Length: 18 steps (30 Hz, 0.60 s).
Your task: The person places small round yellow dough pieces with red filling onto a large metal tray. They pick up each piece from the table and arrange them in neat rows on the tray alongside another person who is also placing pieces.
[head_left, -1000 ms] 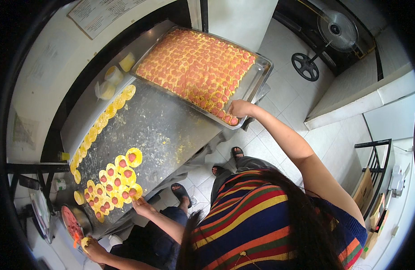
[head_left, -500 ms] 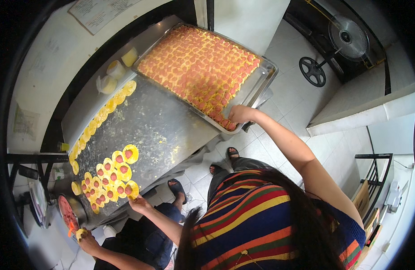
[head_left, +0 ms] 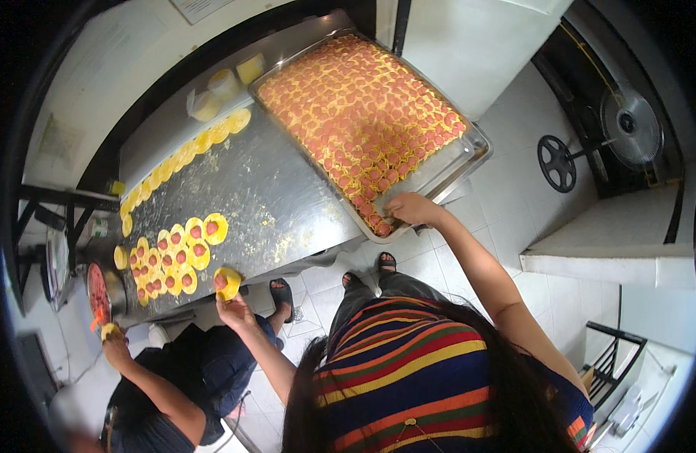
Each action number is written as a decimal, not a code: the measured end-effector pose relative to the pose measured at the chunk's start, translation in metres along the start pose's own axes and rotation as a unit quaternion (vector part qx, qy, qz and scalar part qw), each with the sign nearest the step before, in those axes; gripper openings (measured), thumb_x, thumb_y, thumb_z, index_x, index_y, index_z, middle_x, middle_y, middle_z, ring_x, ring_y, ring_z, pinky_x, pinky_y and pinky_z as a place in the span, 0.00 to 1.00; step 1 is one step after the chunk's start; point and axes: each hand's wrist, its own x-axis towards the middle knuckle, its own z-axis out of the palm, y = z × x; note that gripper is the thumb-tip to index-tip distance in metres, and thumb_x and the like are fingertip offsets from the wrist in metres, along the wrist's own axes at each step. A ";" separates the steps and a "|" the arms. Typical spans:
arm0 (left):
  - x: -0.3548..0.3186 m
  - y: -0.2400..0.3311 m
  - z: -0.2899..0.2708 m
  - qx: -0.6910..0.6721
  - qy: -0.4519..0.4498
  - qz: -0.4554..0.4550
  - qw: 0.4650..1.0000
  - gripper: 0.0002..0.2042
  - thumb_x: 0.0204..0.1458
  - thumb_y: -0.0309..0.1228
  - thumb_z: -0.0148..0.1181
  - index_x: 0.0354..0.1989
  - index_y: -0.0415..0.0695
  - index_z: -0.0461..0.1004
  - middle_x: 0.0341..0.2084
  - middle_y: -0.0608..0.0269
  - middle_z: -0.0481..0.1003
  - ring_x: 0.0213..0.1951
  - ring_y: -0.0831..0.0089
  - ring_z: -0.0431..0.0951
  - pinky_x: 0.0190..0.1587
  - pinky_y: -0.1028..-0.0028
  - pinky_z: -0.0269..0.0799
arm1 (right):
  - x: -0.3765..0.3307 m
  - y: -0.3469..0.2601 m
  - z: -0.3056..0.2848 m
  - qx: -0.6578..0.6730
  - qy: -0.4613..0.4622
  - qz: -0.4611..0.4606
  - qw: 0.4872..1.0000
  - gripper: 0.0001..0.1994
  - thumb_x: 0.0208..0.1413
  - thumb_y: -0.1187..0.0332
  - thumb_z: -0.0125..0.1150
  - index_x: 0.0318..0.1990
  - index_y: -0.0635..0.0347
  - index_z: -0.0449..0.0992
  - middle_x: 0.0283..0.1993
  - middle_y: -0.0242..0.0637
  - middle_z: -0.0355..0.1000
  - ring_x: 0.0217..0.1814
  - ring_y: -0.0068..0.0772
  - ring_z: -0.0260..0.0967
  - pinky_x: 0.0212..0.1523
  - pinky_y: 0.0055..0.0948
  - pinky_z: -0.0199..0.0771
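My left hand (head_left: pixel 233 311) pinches a round yellow dough wrapper (head_left: pixel 227 282) with a ball of pink meat filling on it, raised off the table's near edge. Over the right near corner of a large metal tray (head_left: pixel 447 181) is my right hand (head_left: pixel 413 208), its fingers bent and slightly apart with nothing visible in them. Close to its fingertips lie the last of the closely packed small dumplings (head_left: pixel 355 106), pink on top with yellow wrappers. More wrappers topped with filling (head_left: pixel 167 260) lie in a cluster on the table's left part.
A row of overlapping plain wrappers (head_left: pixel 183 157) runs along the back of the floury metal table (head_left: pixel 287 200). Behind it stand yellow-filled containers (head_left: pixel 223 83). At lower left, a co-worker's hand (head_left: pixel 115 343) holds a wrapper by a bowl of pink filling (head_left: pixel 99 294) with an orange spatula (head_left: pixel 99 318).
My left hand has lifted a filled wrapper away from the cluster. My right hand has drawn slightly back from the dumplings at the tray's corner. The view has shifted a little.
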 end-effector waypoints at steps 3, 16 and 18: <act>-0.027 -0.016 0.034 -0.003 -0.007 -0.018 1.000 0.19 0.56 0.28 0.46 0.53 0.29 0.60 0.51 0.49 0.68 0.52 0.60 0.70 0.54 0.66 0.69 | 0.012 0.017 0.016 0.113 0.064 0.008 0.992 0.13 0.46 0.73 0.51 0.40 0.67 0.72 0.36 0.43 0.74 0.38 0.34 0.71 0.40 0.29 0.68; -0.075 -0.074 0.116 0.025 -0.044 -0.129 0.990 0.16 0.55 0.29 0.48 0.50 0.32 0.63 0.49 0.49 0.69 0.50 0.61 0.71 0.54 0.65 0.69 | -0.006 -0.012 0.020 -0.003 0.082 0.043 0.996 0.13 0.44 0.72 0.49 0.38 0.63 0.74 0.35 0.49 0.73 0.39 0.46 0.72 0.39 0.38 0.70; -0.073 -0.080 0.122 0.029 -0.040 -0.149 0.988 0.16 0.55 0.29 0.48 0.49 0.33 0.63 0.48 0.51 0.69 0.50 0.62 0.72 0.53 0.66 0.70 | -0.004 -0.014 0.016 -0.053 0.016 0.029 0.998 0.15 0.42 0.71 0.49 0.40 0.62 0.74 0.34 0.51 0.73 0.38 0.50 0.71 0.39 0.40 0.70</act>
